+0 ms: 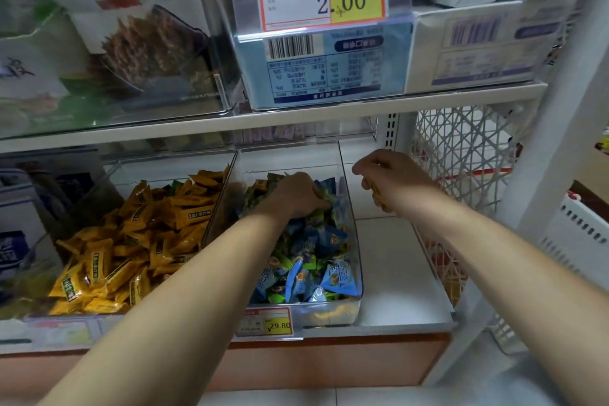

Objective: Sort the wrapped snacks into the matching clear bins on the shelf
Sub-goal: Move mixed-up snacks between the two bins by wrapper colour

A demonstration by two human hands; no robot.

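Two clear bins stand side by side on the lower shelf. The left bin (112, 171) is heaped with yellow wrapped snacks (131, 241). The right bin (346, 194) holds blue and green wrapped snacks (316, 260). My left hand (296, 194) reaches deep into the right bin, its fingers curled down into the green and blue packets. To the right of that bin's wall, above the bare shelf, my right hand (385, 175) grips several yellow wrapped snacks (375, 194) that poke out below its fingers.
A white shelf board (395, 267) lies bare to the right of the bins, bounded by a white lattice side panel (461, 155). The upper shelf (296, 112) carries clear bins and boxes close overhead. Price tags (267, 323) hang at the shelf front.
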